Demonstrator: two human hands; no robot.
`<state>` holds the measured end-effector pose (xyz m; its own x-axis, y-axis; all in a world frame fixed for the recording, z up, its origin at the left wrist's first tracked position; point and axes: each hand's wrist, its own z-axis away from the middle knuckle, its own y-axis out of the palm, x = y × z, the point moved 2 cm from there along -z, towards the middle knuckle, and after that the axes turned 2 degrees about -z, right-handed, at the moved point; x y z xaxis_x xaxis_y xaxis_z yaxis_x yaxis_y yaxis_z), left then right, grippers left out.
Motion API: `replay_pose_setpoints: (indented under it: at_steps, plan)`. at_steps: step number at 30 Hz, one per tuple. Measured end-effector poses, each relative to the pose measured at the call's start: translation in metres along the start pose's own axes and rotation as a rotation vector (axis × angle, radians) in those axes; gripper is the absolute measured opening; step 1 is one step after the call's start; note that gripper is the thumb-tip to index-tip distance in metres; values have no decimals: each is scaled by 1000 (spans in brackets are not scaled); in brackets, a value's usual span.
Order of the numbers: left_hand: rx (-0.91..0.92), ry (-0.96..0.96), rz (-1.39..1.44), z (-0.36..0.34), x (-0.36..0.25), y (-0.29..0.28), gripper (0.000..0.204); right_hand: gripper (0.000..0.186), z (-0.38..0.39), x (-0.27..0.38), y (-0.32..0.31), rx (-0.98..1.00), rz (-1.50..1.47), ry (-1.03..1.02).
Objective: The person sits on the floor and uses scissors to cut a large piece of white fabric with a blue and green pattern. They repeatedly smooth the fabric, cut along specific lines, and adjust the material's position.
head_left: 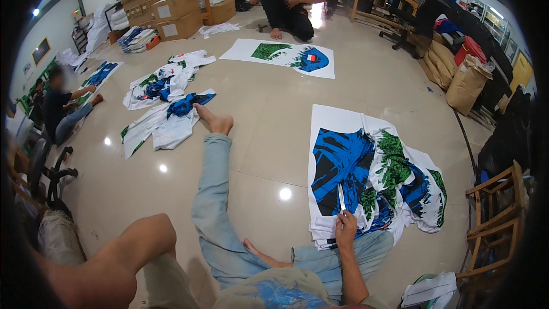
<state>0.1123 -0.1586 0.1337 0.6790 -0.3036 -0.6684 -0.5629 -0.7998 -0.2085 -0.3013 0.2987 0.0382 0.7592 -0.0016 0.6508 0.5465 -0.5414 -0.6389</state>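
Observation:
I sit on the floor with one leg in light blue jeans (211, 194) stretched forward. My right hand (346, 232) grips a pair of scissors (341, 199) whose blades point away from me into a stack of white fabric sheets (372, 171) printed in blue, green and black. The hand rests on the near edge of the stack. My left arm (123, 257) shows as a bare bent limb at the lower left; its hand is out of the picture.
More printed fabric lies in piles (166, 80) (168, 123), with a flat sheet (283, 57) farther off. One person (286, 0) sits at the back, another (57, 109) at left. Cardboard boxes (177, 11), sacks (466, 83), a wooden chair (494, 223) and an office chair (48, 171) ring the floor.

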Motion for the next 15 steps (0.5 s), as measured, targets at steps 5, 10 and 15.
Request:
replay_pose_setpoints:
  at_steps: [5, 10, 15]
  plan:
    - [12, 83, 31, -6, -1, 10, 105, 22, -10, -3, -7, -26, 15, 30]
    - [50, 5, -113, 6, -11, 8, 101, 21, -9, -5, -7, -14, -6, 17]
    - [35, 39, -120, -2, -5, 0, 101, 20, -8, -1, -4, -3, 18, 11]
